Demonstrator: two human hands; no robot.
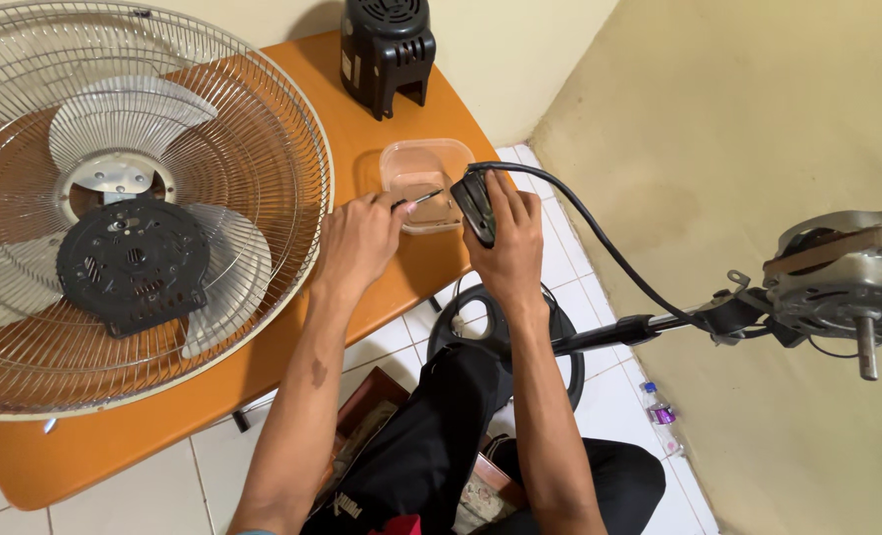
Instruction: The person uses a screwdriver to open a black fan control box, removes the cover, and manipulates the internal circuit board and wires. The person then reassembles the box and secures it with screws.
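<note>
My left hand (360,241) holds a small screwdriver (416,199), its tip pointing right toward the black plastic part (473,203). My right hand (508,243) grips that black part, from which a black cable (600,238) curves away to the right. Both hands hover over the right end of the orange table (382,129), just in front of a small clear plastic container (424,166).
A fan grille with translucent blades (134,129) and a black plate (132,266) lies on the table's left. A black motor cover (386,50) stands at the back. The bare fan motor (847,282) on its pole is at right; the round fan base (471,317) sits on the tiled floor.
</note>
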